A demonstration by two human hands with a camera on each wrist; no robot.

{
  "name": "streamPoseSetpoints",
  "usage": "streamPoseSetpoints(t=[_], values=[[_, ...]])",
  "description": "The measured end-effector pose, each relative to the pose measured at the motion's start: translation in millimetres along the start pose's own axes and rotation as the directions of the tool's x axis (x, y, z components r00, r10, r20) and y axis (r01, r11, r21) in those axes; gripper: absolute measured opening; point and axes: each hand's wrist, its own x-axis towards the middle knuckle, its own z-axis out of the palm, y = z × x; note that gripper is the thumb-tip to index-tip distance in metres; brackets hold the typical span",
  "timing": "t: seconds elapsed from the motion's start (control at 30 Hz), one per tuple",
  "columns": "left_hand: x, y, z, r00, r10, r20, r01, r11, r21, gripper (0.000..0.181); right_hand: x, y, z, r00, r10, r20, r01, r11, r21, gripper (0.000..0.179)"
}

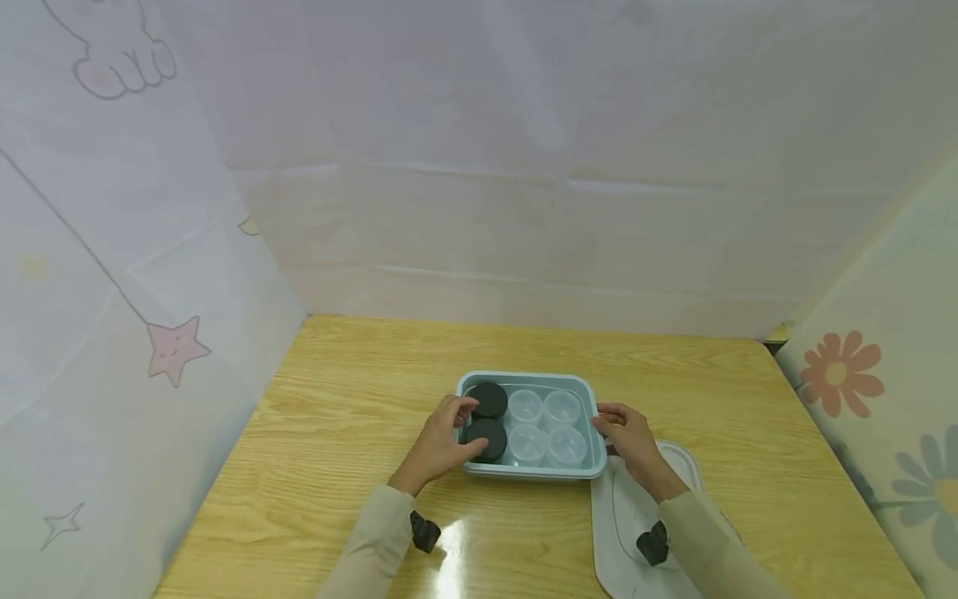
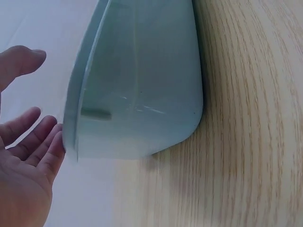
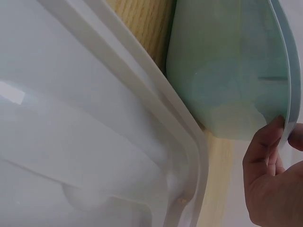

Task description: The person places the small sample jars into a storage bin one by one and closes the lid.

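A light blue plastic box (image 1: 531, 473) stands on the table. Inside, along its left end, are two round black pieces (image 1: 490, 401), with several clear round cups (image 1: 526, 406) to their right. My left hand (image 1: 441, 445) is at the box's left end, its thumb over the nearer black piece in the head view. In the left wrist view the fingers are spread, with fingertips right at the box rim (image 2: 71, 109). At the opposite end my right hand (image 1: 631, 441) pinches the rim (image 3: 293, 71) between thumb and fingers, as the right wrist view shows.
A white lid (image 1: 609, 532) lies on the wooden table (image 1: 337, 433) beside the box, under my right forearm. Its raised edge (image 3: 189, 142) comes close to the box's side. Printed cloth (image 1: 524, 249) hangs behind the table and at both sides.
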Motion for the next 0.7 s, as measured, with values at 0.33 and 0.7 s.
streamPoseSetpoints(t=[0.33, 0.7], values=[[-10.9, 7.3, -6.9, 0.987, -0.105, -0.126, 0.098, 0.994, -0.056, 0.043, -5.1, -1.5, -10.4, 0.999, -0.033, 0.024, 0.034, 0.999, -0.027, 0.047], [-34.9, 19.9, -2.1, 0.981, -0.110, -0.160, 0.086, 0.985, -0.149, 0.030, -7.3, 5.7, -42.6, 0.995, -0.098, 0.030, 0.100, 0.992, -0.074, 0.050]])
